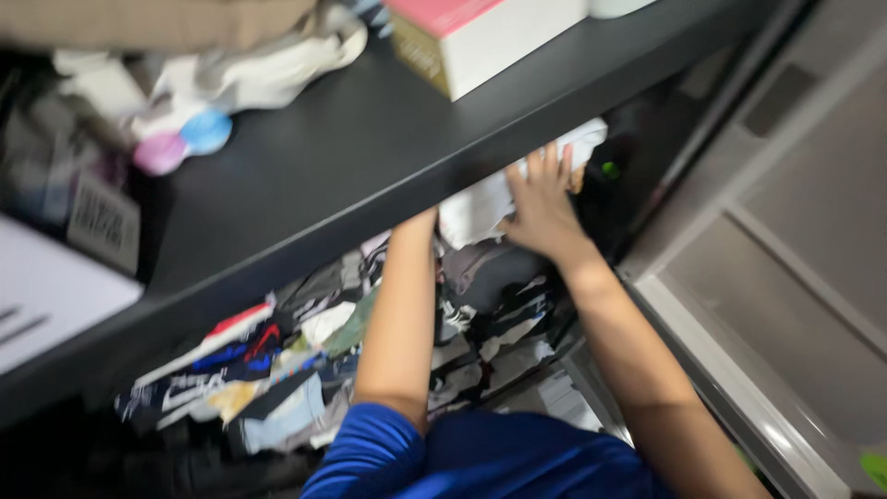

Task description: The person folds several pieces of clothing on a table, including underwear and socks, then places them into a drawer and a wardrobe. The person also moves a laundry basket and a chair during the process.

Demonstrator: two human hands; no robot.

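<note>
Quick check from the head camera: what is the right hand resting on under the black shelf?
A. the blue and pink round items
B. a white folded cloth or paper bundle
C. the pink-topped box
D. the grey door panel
B: the right hand lies flat, fingers spread, on the white bundle just below the black shelf; the left hand is hidden behind that shelf's edge.
</note>
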